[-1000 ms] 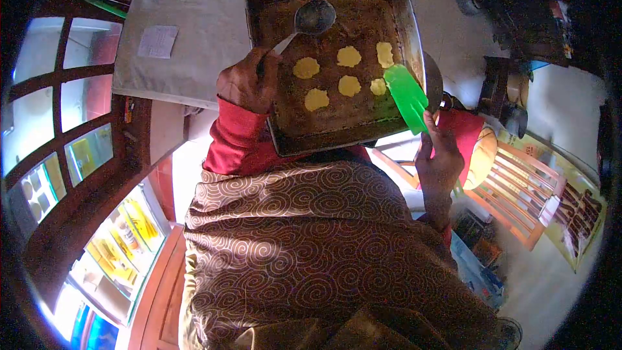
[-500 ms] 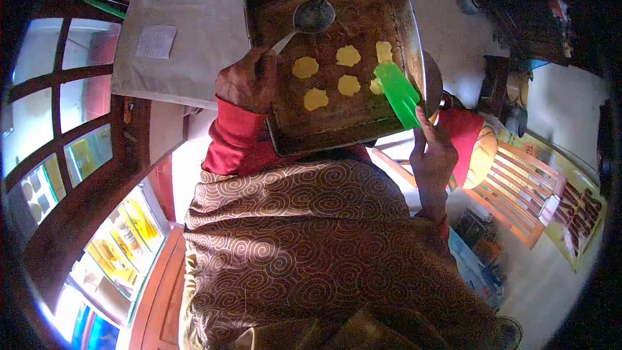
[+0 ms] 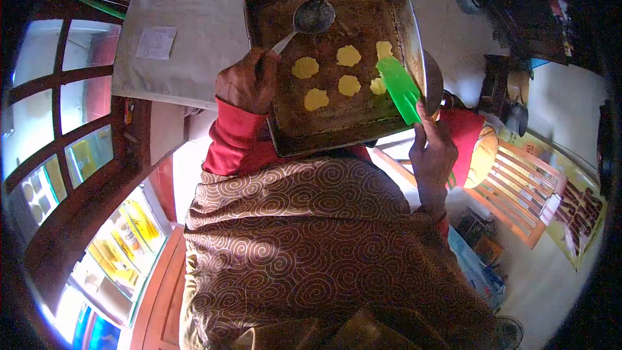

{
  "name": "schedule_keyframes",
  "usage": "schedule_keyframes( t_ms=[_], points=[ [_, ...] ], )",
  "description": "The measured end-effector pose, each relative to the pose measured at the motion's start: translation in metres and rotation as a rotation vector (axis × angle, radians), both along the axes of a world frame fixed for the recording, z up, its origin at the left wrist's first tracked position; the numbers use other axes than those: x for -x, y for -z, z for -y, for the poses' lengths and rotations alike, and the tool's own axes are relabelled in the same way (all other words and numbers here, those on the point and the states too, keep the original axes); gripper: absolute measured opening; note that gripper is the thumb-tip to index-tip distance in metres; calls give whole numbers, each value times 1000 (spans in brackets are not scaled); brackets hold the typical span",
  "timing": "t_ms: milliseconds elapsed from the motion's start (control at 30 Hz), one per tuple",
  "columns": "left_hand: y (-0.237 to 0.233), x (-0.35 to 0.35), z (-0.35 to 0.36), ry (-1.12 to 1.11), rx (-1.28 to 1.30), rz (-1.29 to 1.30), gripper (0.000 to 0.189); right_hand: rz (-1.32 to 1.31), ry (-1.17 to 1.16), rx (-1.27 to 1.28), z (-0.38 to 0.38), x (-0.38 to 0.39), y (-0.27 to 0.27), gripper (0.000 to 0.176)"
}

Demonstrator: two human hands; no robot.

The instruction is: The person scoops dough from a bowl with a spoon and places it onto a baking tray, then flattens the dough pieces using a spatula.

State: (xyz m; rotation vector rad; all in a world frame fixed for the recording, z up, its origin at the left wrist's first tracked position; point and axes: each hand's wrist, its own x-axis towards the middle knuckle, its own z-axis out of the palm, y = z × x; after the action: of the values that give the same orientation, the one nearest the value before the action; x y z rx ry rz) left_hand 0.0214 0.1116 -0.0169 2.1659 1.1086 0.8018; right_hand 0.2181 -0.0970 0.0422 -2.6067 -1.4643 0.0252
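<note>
My left hand (image 3: 249, 80) is closed around the handle of a metal ladle (image 3: 314, 15), whose round bowl sits over the far left part of a baking tray (image 3: 350, 131). Fingers of my right hand (image 3: 432, 149) grip a green spatula (image 3: 402, 91) at the tray's right side. The spatula's blade end lies beside the right-hand dabs of dough. Several flat yellow dough dabs are spread in the tray, such as the middle dough dab (image 3: 348, 56) and the near left dough dab (image 3: 316, 99). The blade partly hides one dab at the right.
The tray's far part is over a table with a pale cloth (image 3: 194, 0). A sheet of paper (image 3: 156, 43) lies on that cloth, left of the tray. To the right stands a wooden chair (image 3: 518, 188). Framed window panes (image 3: 87, 104) line the left side.
The green spatula has shifted slightly right and away from the dough dab it overlapped, showing more of the dabs. My left hand and the ladle have hardly moved.
</note>
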Motion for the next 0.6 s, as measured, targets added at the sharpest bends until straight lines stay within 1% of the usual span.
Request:
schedule_keyframes(
  t_ms=[100,200,233,333,367,467,567,600],
  points=[
    [-3,-1,2,-1,-40,83,11,-20,66,79,6,2,-5,40],
    [-5,0,1,-21,39,1,11,-62,42,-85,21,-8,-2,37],
    [-6,-1,2,-33,39,-13,11,-79,60,-78,21,-9,-10,34],
    [-6,-2,3,-40,49,-33,12,-17,-82,-127,25,-25,-12,30],
    [-6,-1,2,-24,55,-23,12,44,-80,26,27,-29,-16,26],
    [-8,-1,1,-9,60,-12,12,-78,-112,-114,28,-30,-8,28],
    [-8,0,3,-11,67,-40,12,4,-40,109,23,-21,-15,34],
    [-8,1,3,-13,71,-55,12,19,-74,66,22,-21,-13,35]
  ],
)
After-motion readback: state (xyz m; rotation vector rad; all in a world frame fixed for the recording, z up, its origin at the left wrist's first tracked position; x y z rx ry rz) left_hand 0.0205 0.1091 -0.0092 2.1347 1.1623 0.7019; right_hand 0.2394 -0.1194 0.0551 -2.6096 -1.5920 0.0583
